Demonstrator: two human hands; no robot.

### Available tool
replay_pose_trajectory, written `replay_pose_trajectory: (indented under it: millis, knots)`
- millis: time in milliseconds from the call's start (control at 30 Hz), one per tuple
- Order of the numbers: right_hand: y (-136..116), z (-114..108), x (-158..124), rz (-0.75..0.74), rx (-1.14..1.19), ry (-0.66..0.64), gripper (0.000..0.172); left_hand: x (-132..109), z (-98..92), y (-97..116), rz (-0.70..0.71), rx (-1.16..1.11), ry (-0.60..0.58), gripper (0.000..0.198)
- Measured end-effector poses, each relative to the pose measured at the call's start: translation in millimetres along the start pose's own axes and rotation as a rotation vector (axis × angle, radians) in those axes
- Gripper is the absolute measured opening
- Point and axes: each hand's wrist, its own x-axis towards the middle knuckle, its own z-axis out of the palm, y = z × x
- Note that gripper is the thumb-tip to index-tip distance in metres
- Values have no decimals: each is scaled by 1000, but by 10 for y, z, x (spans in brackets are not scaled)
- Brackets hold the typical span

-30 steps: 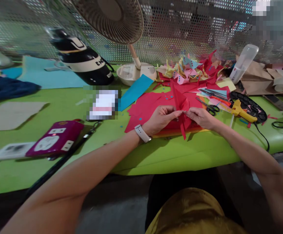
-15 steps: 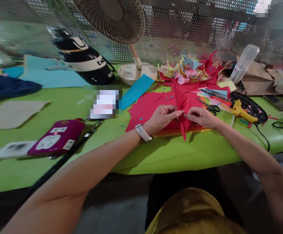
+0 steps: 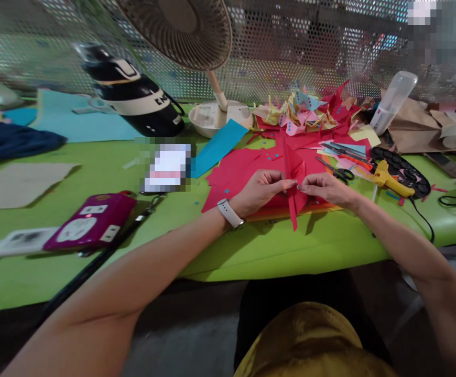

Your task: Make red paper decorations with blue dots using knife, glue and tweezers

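Note:
A folded red paper piece [image 3: 292, 173], long and pointed at both ends, is held upright over a stack of red paper sheets [image 3: 239, 170] on the green table [image 3: 133, 220]. My left hand [image 3: 261, 192], with a white watch on the wrist, pinches the piece from the left. My right hand [image 3: 324, 189] pinches it from the right, fingertips almost meeting my left. Both hands are closed on the fold.
A heap of folded paper shapes [image 3: 306, 112] lies behind the sheets. Scissors [image 3: 336, 172], a yellow glue gun [image 3: 389, 180] and a dark palette [image 3: 403, 170] lie at right. A fan [image 3: 196, 36], a black bottle [image 3: 133, 94], a blue sheet [image 3: 218, 146] and a magenta case [image 3: 90, 222] stand at left.
The red paper piece has tilted a little between my fingers; my hands stay in nearly the same place.

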Motion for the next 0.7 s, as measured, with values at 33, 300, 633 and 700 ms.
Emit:
replay_pose_trajectory:
  millis: [33,300,633,700]
  knots:
    - [5,-7,-2,12,10,-7,41,0,-2,4,-4,0,-3,30]
    - [8,-62,-27,52,-39,-105,21,22,-42,-7,-46,-35,-55,27]
    - [9,-42,-27,24,-206,-146,15,33,-119,-91,-150,36,-112,36]
    - [8,-47,-26,27,-201,-143,14,32,-117,-67,-150,22,-126,32]
